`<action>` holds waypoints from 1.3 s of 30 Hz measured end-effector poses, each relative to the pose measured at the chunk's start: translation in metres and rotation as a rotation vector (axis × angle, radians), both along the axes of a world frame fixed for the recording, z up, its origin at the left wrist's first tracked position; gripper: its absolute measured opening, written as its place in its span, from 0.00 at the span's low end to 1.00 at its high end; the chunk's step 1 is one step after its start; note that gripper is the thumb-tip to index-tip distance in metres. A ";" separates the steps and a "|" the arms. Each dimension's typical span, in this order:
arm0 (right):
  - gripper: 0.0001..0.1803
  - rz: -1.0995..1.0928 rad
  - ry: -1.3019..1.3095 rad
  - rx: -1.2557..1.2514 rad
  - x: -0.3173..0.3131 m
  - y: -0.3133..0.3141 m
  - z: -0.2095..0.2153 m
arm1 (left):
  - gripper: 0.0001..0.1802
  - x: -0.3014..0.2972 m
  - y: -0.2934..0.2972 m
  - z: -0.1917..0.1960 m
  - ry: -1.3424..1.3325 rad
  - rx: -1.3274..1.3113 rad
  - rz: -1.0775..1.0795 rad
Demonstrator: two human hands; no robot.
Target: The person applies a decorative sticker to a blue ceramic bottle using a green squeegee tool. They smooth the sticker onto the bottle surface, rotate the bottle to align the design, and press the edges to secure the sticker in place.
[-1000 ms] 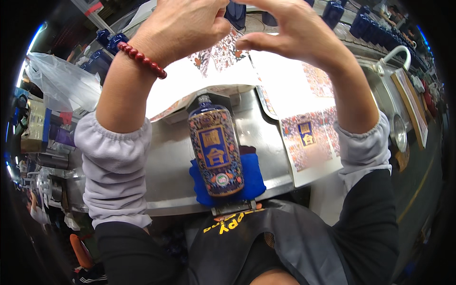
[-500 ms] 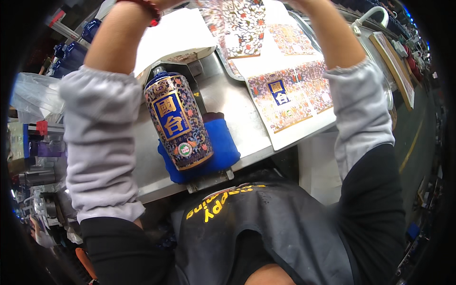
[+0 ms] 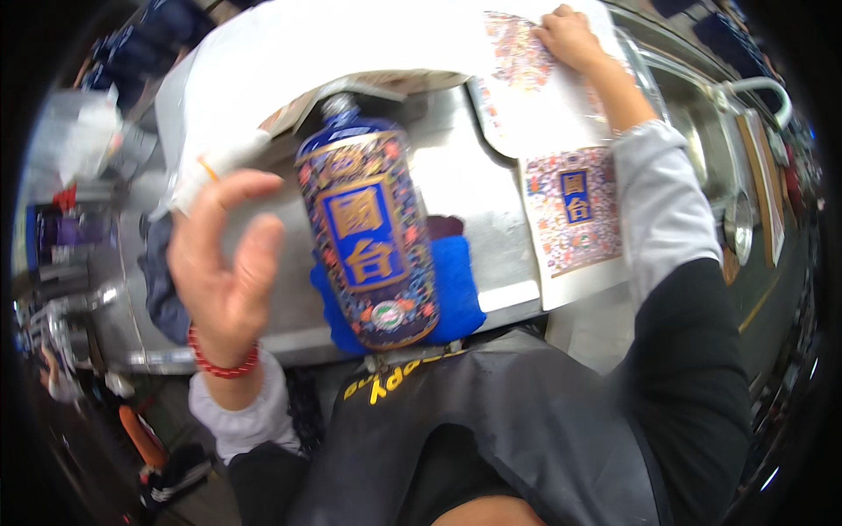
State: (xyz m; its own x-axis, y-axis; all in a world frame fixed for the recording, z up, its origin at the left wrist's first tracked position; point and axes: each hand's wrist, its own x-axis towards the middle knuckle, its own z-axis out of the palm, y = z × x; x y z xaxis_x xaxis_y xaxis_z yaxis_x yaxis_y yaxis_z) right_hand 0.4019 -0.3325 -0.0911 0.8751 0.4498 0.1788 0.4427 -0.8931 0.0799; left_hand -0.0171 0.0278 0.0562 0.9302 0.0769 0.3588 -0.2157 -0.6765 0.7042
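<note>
A dark blue bottle (image 3: 368,237) with a floral pattern and a gold-framed blue label lies tilted on a blue cloth pad (image 3: 460,289) at the bench's front edge. Left of it my left hand (image 3: 224,272), slightly blurred, hangs in the air with thumb and forefinger apart and nothing between them. A red bracelet circles that wrist. At the far right my right hand (image 3: 574,39) has its bent fingers on the edge of a floral-patterned sheet (image 3: 517,57). Another patterned sheet (image 3: 574,241), bearing a blue label, lies nearer me beside my right forearm.
Metal bench (image 3: 491,228) under everything. White sheeting (image 3: 351,39) covers the back, beside a white rolled item (image 3: 219,167) with an orange mark. Dark cloth (image 3: 162,280) lies at left. A sink (image 3: 702,131) with a white tap (image 3: 763,88) stands right, near a wooden-edged board (image 3: 759,175).
My left hand has come back from the far side toward me, down to the left of the bottle. My right hand stays far out, over the patterned sheet. The whole view has shifted.
</note>
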 end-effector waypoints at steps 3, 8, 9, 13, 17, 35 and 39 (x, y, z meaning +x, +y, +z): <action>0.17 0.158 -0.048 -0.017 0.017 -0.015 -0.007 | 0.39 -0.046 -0.027 -0.033 -0.103 -0.012 -0.020; 0.18 0.357 -0.061 0.014 0.006 -0.007 -0.008 | 0.31 -0.079 -0.072 -0.023 -0.002 0.456 -0.087; 0.18 0.354 -0.053 0.008 -0.001 -0.003 -0.004 | 0.35 -0.075 -0.080 -0.024 -0.041 0.555 -0.117; 0.18 0.319 -0.067 -0.026 -0.025 0.020 0.031 | 0.39 -0.056 -0.101 -0.030 -0.118 0.902 -0.189; 0.18 0.321 -0.059 -0.037 -0.044 0.045 0.096 | 0.37 -0.048 -0.098 -0.025 0.009 0.888 -0.217; 0.24 -0.048 -0.022 -0.228 -0.010 -0.005 0.012 | 0.49 -0.083 -0.058 -0.087 -0.130 0.275 0.038; 0.18 0.016 -0.129 -0.143 -0.015 -0.012 0.035 | 0.56 -0.077 -0.061 -0.093 -0.079 0.347 0.084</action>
